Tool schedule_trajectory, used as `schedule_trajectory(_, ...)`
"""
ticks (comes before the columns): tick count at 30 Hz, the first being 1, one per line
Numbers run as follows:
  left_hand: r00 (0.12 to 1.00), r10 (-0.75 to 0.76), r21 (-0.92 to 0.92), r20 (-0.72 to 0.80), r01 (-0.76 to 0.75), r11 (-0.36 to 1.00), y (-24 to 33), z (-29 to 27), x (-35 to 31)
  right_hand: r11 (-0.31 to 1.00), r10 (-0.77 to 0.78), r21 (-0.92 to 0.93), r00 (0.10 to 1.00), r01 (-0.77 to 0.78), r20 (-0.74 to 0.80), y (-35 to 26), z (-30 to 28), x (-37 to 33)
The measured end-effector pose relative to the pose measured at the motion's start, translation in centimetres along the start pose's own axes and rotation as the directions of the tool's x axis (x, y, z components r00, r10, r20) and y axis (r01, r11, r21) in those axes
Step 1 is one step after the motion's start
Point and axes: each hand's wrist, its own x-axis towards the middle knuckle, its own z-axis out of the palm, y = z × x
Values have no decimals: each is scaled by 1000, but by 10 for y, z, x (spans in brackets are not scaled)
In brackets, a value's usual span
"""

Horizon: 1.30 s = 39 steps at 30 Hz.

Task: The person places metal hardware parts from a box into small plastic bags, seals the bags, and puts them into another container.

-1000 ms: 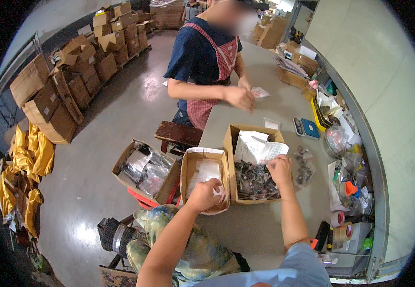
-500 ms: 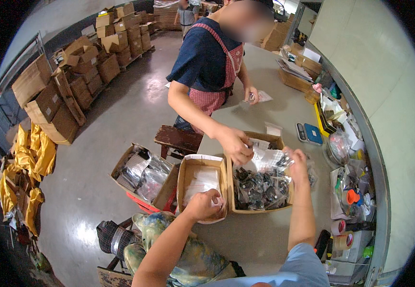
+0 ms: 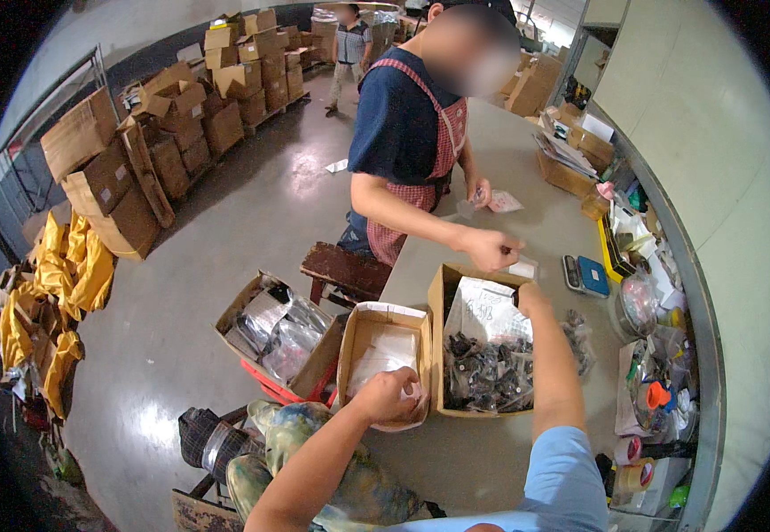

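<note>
Left hand: back up, knuckles bent, its forearm (image 3: pixel 323 457) slanting in from the lower edge; the fingers curl over clear film (image 3: pixel 418 392) at the small carton's near right corner (whether they pinch it, I cannot tell).
Small carton: open-topped (image 3: pixel 343 355), with flat clear bags (image 3: pixel 385 352) inside.
Right hand: the arm reaches forward from a blue sleeve (image 3: pixel 565 470), the hand (image 3: pixel 534 301) at the paper's right edge; the fingers point away, so their grip cannot be told.
Large carton: just right of the small one (image 3: pixel 437 350), holding bagged dark parts (image 3: pixel 487 372) under a marked paper (image 3: pixel 487 308).
Co-worker's hand: closed (image 3: pixel 490 250) above the large carton's far side, its small dark item (image 3: pixel 511 250) too blurred to name.
Hidden: the right forearm covers much of the large carton's right wall; the left fingertips are mostly lost beneath the knuckles.
</note>
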Motion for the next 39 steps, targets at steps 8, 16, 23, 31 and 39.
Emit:
schedule_trajectory(8, 1000, -2, -50, 7, 2, 999, 8, -2, -2, 729, 147, 662, 903, 177, -403, 41, -30, -57)
schedule_trajectory(16, 961, 205, -527, 184, -80, 846, -3, 12, -9, 107, -325, 984, 940, 142, -100, -34, -96, -217)
schedule_trajectory(23, 925, 226, -745, 305, 85, 662, 8, 1, -28, 240, -822, 616, 494, 750, -282, -135, -106, -283)
schedule_trajectory(31, 878, 361, -867, 313, 110, 486, 18, -10, -34, -329, -388, 887, 810, 324, -439, -167, -91, -285)
schedule_trajectory(39, 933, 255, -958, 255, 209, 195, 19, -16, -40, 168, -627, 795, 686, 583, -370, -156, -96, -289)
